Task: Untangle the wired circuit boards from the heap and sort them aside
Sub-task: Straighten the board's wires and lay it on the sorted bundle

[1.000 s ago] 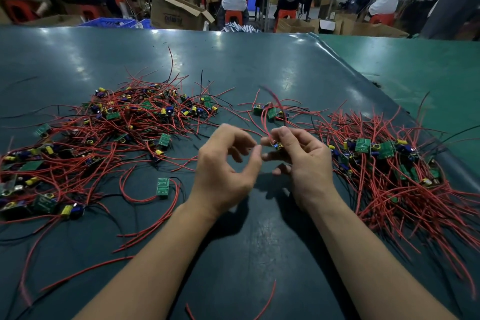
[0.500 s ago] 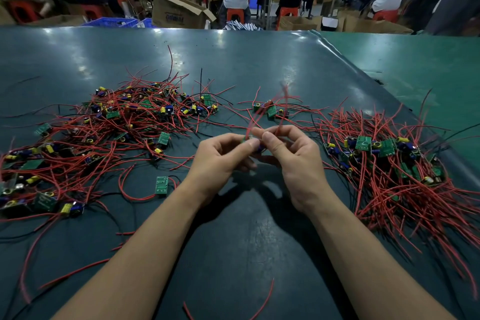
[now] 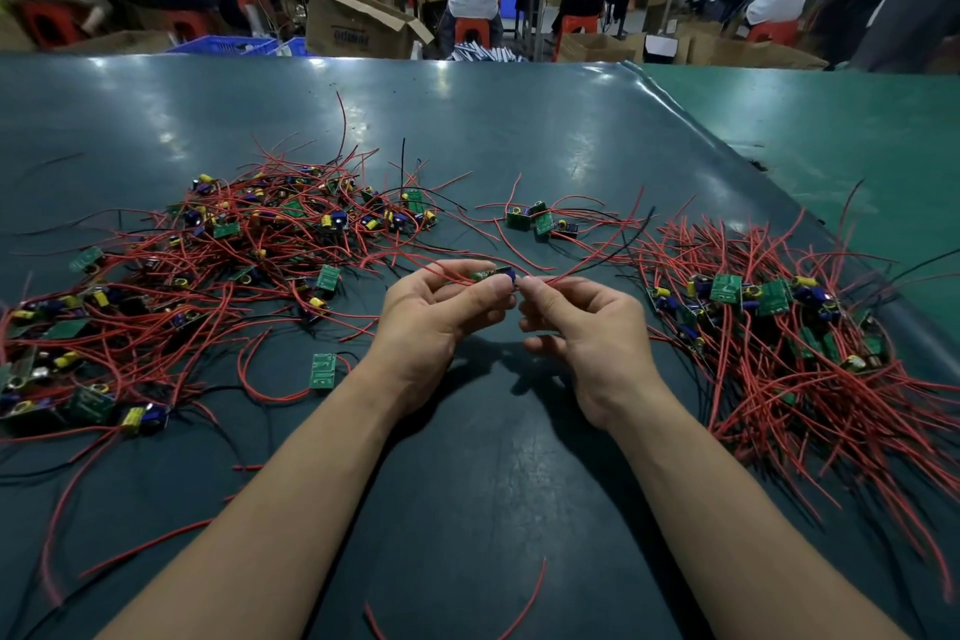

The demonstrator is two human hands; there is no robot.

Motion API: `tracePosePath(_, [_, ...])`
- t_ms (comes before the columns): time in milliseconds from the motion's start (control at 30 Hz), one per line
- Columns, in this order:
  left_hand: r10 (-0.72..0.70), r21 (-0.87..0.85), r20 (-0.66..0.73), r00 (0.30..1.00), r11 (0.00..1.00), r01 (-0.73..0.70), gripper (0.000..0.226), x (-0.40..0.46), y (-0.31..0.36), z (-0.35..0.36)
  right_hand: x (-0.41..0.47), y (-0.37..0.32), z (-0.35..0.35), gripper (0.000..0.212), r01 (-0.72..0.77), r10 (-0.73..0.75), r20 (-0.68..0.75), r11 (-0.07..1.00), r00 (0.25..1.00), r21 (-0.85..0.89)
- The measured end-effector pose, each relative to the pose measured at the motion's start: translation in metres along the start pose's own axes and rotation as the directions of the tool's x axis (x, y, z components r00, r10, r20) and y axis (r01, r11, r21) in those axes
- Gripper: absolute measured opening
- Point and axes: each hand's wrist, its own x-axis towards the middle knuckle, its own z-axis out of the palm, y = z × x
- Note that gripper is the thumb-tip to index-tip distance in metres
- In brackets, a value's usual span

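A tangled heap [image 3: 218,270] of small green circuit boards with red and black wires spreads over the left of the dark green table [image 3: 467,483]. A second pile of wired boards [image 3: 769,327] lies on the right. Between them, above the table, my left hand [image 3: 431,322] pinches a small green board [image 3: 491,274] with a blue capacitor between thumb and fingers. My right hand [image 3: 587,327] pinches the red wire [image 3: 576,270] that leaves that board toward the right.
A small group of three boards [image 3: 537,221] lies beyond my hands. One loose board [image 3: 323,371] sits near my left wrist. Stray red wire pieces [image 3: 524,608] lie near the front edge. Beyond the table stand cardboard boxes [image 3: 358,23] and seated people at benches.
My hands have come together and lowered slightly. The board has passed from my right hand into my left, and my right hand now holds its red wire.
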Motion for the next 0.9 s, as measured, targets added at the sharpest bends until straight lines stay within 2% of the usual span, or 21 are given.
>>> tracePosePath(133, [0.0, 0.004, -0.003, 1.0, 1.0, 0.0, 0.025, 0.0, 0.0, 0.001, 0.002, -0.001, 0.0, 0.015, 0.105, -0.11, -0.069, 0.993, 0.992, -0.061])
tracePosePath(233, [-0.01, -0.01, -0.02, 1.0, 1.0, 0.01, 0.022, 0.001, 0.001, 0.003, 0.007, -0.005, -0.004, 0.016, 0.155, -0.15, -0.2, 0.988, 0.968, 0.01])
tracePosePath(367, [-0.03, -0.02, -0.032, 0.999, 0.999, 0.03, 0.019, 0.002, 0.003, 0.004, 0.013, -0.009, -0.011, 0.021, 0.171, -0.124, -0.334, 0.979, 0.934, 0.115])
tracePosePath(433, [-0.043, -0.032, -0.03, 0.999, 0.999, 0.042, 0.02, 0.001, 0.004, 0.005, 0.014, -0.01, -0.012, 0.025, 0.137, -0.056, -0.321, 0.962, 0.945, 0.235])
tracePosePath(567, [-0.077, -0.071, -0.045, 0.996, 0.995, 0.074, 0.017, 0.0, 0.007, 0.004, 0.013, -0.013, -0.011, 0.03, -0.026, 0.113, -0.152, 0.875, 0.982, 0.484])
tracePosePath(667, [-0.087, -0.053, -0.027, 0.996, 0.995, 0.086, 0.01, -0.001, 0.006, 0.004, 0.015, -0.012, -0.012, 0.03, 0.006, 0.108, -0.221, 0.888, 0.969, 0.46])
tracePosePath(767, [-0.08, -0.038, -0.049, 0.996, 0.996, 0.078, 0.014, 0.0, 0.006, 0.004, 0.016, -0.012, -0.014, 0.024, 0.06, 0.076, -0.291, 0.9, 0.954, 0.432])
tracePosePath(900, [-0.068, -0.043, -0.074, 0.995, 0.997, 0.065, 0.019, 0.0, 0.006, 0.003, 0.015, -0.013, -0.015, 0.028, 0.015, 0.13, -0.237, 0.849, 0.963, 0.528])
